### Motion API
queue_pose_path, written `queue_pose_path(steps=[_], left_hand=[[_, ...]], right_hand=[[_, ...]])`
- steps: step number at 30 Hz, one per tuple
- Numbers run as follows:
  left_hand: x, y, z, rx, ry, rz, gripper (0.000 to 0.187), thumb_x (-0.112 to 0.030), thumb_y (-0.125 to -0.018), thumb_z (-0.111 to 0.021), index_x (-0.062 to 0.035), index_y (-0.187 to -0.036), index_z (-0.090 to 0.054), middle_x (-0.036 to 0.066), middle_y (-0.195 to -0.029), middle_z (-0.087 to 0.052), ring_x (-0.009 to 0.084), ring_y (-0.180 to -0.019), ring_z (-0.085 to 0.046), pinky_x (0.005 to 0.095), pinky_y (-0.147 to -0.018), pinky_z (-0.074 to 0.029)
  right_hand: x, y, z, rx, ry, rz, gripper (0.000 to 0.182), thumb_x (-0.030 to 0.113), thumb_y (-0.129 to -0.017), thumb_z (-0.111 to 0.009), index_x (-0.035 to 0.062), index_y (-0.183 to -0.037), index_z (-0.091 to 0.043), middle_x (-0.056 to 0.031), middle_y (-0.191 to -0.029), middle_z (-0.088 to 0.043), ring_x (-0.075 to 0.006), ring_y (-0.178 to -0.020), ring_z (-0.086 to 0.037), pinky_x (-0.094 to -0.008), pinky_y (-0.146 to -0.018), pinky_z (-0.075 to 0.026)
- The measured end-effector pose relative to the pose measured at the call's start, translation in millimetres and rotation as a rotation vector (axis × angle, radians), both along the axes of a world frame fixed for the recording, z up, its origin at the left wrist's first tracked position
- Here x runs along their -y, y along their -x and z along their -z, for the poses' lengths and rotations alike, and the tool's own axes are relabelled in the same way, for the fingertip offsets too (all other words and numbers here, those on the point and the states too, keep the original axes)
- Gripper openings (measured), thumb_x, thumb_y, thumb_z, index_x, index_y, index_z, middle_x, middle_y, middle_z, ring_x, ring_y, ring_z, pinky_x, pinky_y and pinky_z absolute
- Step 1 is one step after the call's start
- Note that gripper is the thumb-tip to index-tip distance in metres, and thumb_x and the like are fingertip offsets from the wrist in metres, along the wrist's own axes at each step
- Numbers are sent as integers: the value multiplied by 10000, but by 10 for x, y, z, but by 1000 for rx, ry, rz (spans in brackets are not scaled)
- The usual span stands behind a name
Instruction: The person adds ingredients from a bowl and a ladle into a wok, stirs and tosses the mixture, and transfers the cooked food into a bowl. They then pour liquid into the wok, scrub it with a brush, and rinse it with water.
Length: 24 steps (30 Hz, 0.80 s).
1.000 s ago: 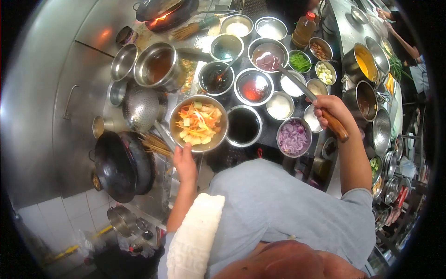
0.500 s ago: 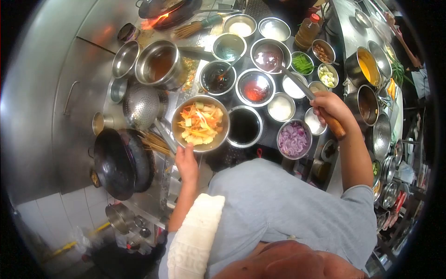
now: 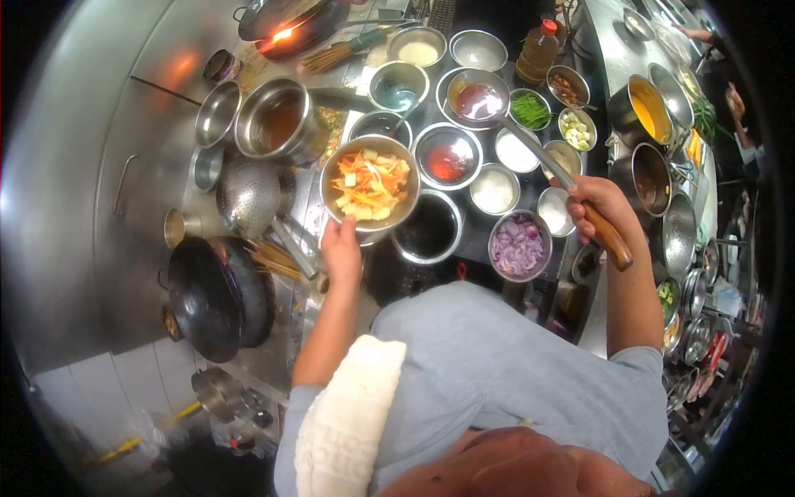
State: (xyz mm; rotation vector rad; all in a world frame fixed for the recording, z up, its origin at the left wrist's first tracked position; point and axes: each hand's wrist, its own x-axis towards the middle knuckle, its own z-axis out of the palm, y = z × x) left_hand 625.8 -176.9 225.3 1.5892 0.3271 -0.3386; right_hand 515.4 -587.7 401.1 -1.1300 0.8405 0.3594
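A metal bowl of cut vegetables (image 3: pixel 370 184) is gripped at its near rim by my left hand (image 3: pixel 341 247), thumb over the edge. My right hand (image 3: pixel 603 209) is wrapped round the wooden handle of a long ladle (image 3: pixel 530 145). The ladle's head holds a little brown liquid and is over a bowl at the upper middle. Beneath and beside the vegetable bowl are a bowl of dark liquid (image 3: pixel 426 226) and a bowl with red liquid (image 3: pixel 448 166). Sliced purple onion fills a bowl (image 3: pixel 519 245) below the ladle handle.
Flames show at a wok (image 3: pixel 294 29) at the top left. A pot of brown liquid (image 3: pixel 277 123), a strainer (image 3: pixel 248 192) and a black wok (image 3: pixel 203 294) stand left. An oil bottle (image 3: pixel 538 54) is at the back. Another person's hand (image 3: pixel 734 101) shows far right.
My left hand has moved the vegetable bowl up and to the right, partly over the bowl with the dark red sauce. The ladle and my right hand have shifted slightly.
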Motion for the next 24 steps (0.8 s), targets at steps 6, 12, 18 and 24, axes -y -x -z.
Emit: queue_pose_path(steps=[6, 12, 18, 24], left_hand=[[397, -144, 66, 1, 196, -138, 202, -182, -963, -587, 15, -972, -633, 53, -832, -637, 109, -720, -551, 269, -646, -444], [652, -362, 413, 8, -15, 77, 242, -117, -954, -547, 33, -1134, -605, 128, -1045, -681, 201, -871, -684, 334, -777, -573], [1105, -467, 292, 69, -97, 53, 212, -121, -917, -565, 22, -1046, -654, 68, -867, -685, 142, -713, -639, 292, -623, -526], [1310, -658, 247, -51, 429, -92, 231, -103, -952, -517, 28, -1134, -574, 124, -1034, -677, 202, -834, -692, 313, -640, -591]], right_hand=[[51, 27, -59, 3, -4, -18, 372, 144, -907, -573, -63, -1215, -569, -33, -604, -514, -112, -356, -480, -266, -334, -457], [-46, 79, -384, 26, 15, -70, 406, 139, -893, -563, -51, -1252, -555, -23, -602, -499, -113, -363, -468, -262, -336, -426], [-419, 126, -911, 83, 157, -167, 510, 174, -861, -565, -113, -1281, -523, -26, -554, -485, -100, -312, -445, -223, -287, -377], [-885, 76, -1215, 106, 174, -263, 555, 142, -802, -569, -112, -1292, -516, -48, -533, -461, -139, -303, -440, -257, -293, -395]])
